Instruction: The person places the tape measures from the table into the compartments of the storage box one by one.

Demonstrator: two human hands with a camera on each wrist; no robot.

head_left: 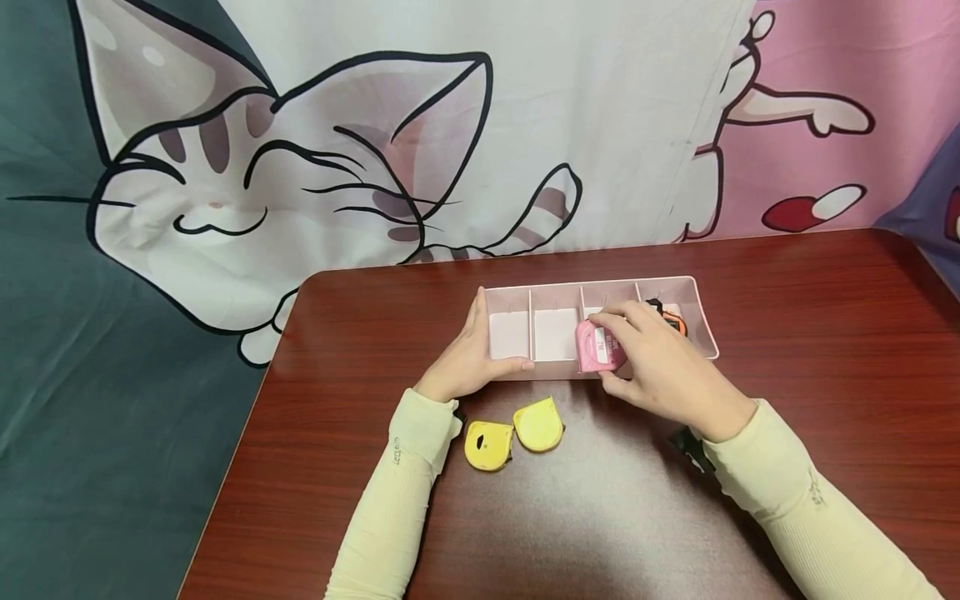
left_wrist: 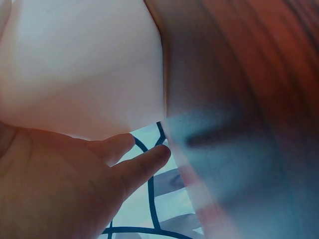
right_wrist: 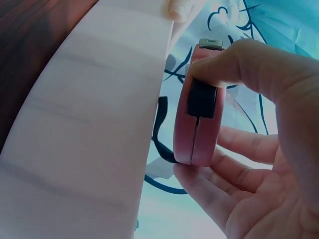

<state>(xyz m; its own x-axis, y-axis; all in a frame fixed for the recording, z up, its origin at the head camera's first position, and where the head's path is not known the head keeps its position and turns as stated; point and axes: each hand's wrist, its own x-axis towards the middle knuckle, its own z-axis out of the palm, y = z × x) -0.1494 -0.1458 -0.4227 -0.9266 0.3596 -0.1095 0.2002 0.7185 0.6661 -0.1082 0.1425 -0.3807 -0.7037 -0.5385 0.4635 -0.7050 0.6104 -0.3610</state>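
Observation:
A pink tape measure (head_left: 597, 346) with a white label is in my right hand (head_left: 660, 358), held over the front rim of a pale pink divided box (head_left: 555, 371). In the right wrist view, the thumb presses by the black button of the tape measure (right_wrist: 202, 99), a dark strap hanging from it. My left hand (head_left: 468, 354) rests against the left end of the box, fingers straight along its side and thumb along the front. An orange and black tape measure (head_left: 675, 322) lies in the rightmost compartment, partly hidden by my right hand.
Two yellow tape measures (head_left: 489, 446) lie on the dark red wooden table (head_left: 345, 433) in front of the box. Behind the table's back edge hangs a curtain (head_left: 615, 100) printed with a cartoon cat.

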